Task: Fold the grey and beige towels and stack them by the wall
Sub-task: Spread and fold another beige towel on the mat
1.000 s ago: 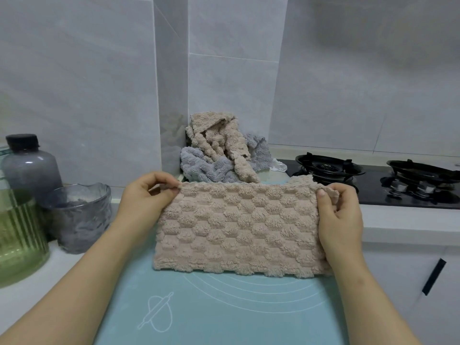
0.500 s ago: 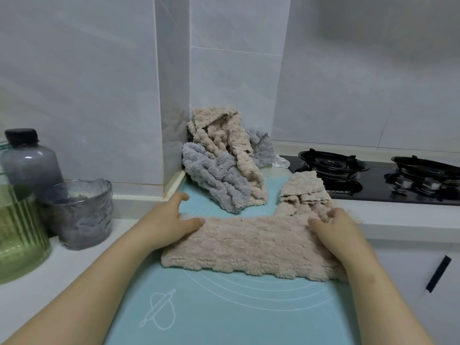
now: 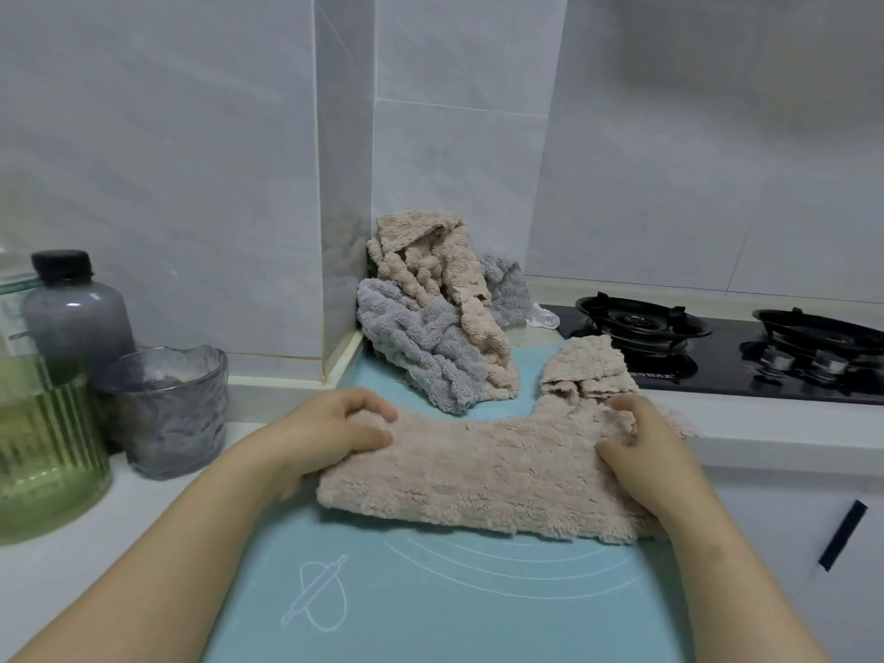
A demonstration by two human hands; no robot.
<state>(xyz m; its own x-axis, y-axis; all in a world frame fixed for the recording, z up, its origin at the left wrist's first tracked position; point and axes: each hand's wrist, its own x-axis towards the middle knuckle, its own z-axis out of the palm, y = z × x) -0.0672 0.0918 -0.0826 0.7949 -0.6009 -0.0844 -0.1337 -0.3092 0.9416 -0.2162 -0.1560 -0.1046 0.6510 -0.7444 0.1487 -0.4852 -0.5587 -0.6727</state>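
The left hand lies on the left end of a beige towel with its fingers curled over the edge, apparently gripping it. The right hand grips the right end, fingers bent into the pile. Between them the towel lies as a long band on a light blue mat. Its far right corner is bunched and stands up in loose folds toward the hob. The step in hand looks like the first fold of this towel. The next move probably calls for flattening the bunched corner and squaring the edges, then folding end over end. Beyond the hands, a grey towel and a second beige towel lie crumpled together in the wall corner, not yet folded, and no stack is started. The mat covers a white desk. On its left side stand a green ribbed jar, a smoky glass cup and a dark-capped bottle. Pale grey tiles line the walls.
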